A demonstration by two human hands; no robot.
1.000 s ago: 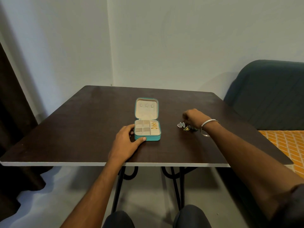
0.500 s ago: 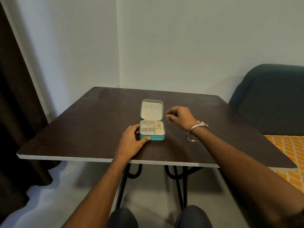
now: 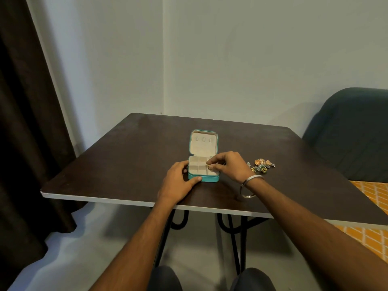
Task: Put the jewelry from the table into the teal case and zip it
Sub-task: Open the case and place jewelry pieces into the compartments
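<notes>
The teal case [image 3: 206,179] lies open on the dark table [image 3: 126,156], its lid standing upright and its beige compartments showing. My left hand [image 3: 179,183] grips the case's front left corner, thumb along the front wall. My right hand [image 3: 228,165] hovers over the case's right compartments, fingertips pinched on a small gold piece of jewelry [image 3: 208,166]. A small heap of jewelry [image 3: 261,164] in gold, green and silver lies on the table to the right of the case, behind my right wrist.
A silver bangle [image 3: 248,186] hangs from my right wrist. A dark green chair [image 3: 348,133] stands at the table's right, with an orange patterned surface [image 3: 371,190] below it. A dark curtain [image 3: 27,122] hangs at the left. The table's near edge runs just under my forearms.
My right hand picked a piece from the heap on the right, carried it left and now holds it low over the case's right compartments. My left hand stayed on the case.
</notes>
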